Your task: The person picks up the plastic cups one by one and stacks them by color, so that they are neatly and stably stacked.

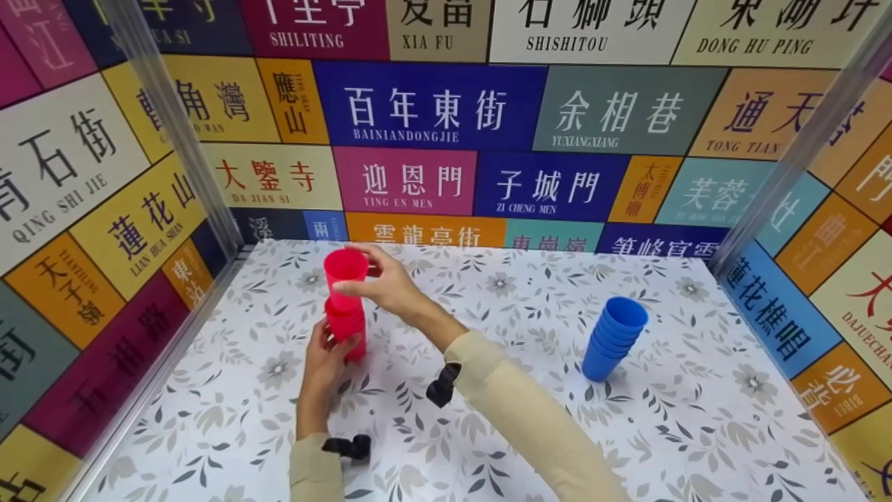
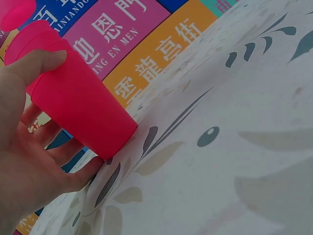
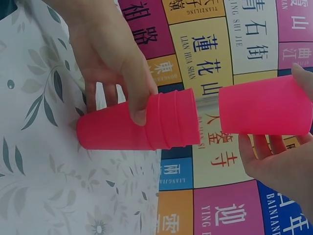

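A short stack of nested red cups [image 1: 344,322] stands upright on the patterned cloth, left of the middle in the head view. My left hand [image 1: 327,355] grips this stack around its side, the thumb [image 2: 51,59] lying near the upper rims. Directly above, my right hand [image 1: 387,282] holds a single red cup [image 3: 264,108] between thumb and fingers. A gap shows between that cup's base and the stack's top rim in the right wrist view. Over to the right stands a stack of nested blue cups [image 1: 613,339], mouths up, away from both hands.
White cloth with grey leaves and flowers [image 1: 502,418] covers the table. Panels with printed place names [image 1: 428,104] wall it in at the back and both sides. Clear corner posts [image 1: 188,139] rise at the back left and back right [image 1: 780,153].
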Motion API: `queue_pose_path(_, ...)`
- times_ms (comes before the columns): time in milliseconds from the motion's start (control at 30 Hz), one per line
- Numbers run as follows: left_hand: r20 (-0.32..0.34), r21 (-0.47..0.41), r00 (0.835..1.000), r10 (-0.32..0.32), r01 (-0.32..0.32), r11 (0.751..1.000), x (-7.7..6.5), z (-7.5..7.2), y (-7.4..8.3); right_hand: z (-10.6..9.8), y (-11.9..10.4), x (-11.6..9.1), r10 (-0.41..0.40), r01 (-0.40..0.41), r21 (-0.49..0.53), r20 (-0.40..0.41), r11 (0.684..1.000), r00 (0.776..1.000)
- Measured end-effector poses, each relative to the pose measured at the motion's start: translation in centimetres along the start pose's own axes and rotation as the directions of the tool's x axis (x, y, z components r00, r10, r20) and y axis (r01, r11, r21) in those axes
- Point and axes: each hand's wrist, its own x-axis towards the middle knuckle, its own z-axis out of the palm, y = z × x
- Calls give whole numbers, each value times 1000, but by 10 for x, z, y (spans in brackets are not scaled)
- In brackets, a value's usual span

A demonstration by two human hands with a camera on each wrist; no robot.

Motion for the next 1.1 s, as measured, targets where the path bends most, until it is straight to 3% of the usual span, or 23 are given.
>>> queue_pose_path(233,1,34,999,-33,33,999,0,1,0,9,0,8,14,-15,-47,-28,999,1000)
queue_pose_path(667,7,-3,997,-76,76,997,-1,2,2,19,12,10,54,-58,-93,-41,994,998)
queue_pose_path(967,4,-50,999,-45,45,998,-1,2,-1,22,25,8,62,-65,-119,-30,991,998)
queue_pose_path(1100,0,-34,998,-63,63,997,-1,1,-1,20,26,6,64,-66,-95,-26,993,998)
